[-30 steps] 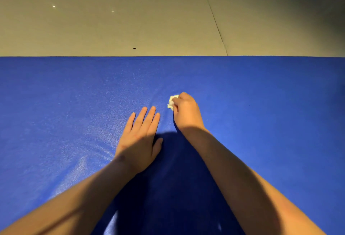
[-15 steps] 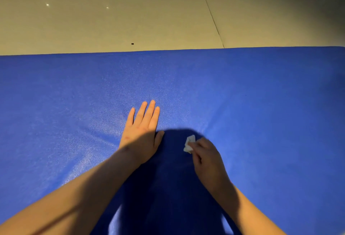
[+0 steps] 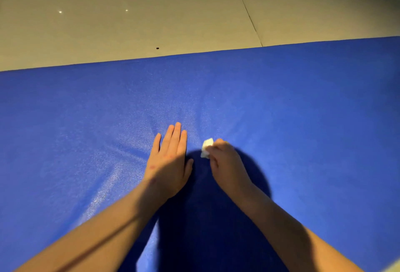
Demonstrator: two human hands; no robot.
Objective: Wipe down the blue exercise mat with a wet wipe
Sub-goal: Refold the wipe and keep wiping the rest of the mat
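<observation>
The blue exercise mat (image 3: 303,109) fills most of the head view, its far edge running across the upper part. My left hand (image 3: 168,161) lies flat on the mat near the centre, fingers straight and together. Just to its right, my right hand (image 3: 227,163) pinches a small crumpled white wet wipe (image 3: 206,147) and holds it down against the mat. The wipe sticks out past my fingertips toward the left hand. A dark shadow covers the mat below both hands.
Beyond the mat's far edge lies a beige tiled floor (image 3: 129,23) with a dark grout line (image 3: 249,12) and a small dark speck (image 3: 157,48). The mat stretches wide to both sides of my hands.
My right hand drew the wipe back toward me from a far reach, then pushed it forward a little beside the left hand. The left hand stayed flat in place. The view has tilted.
</observation>
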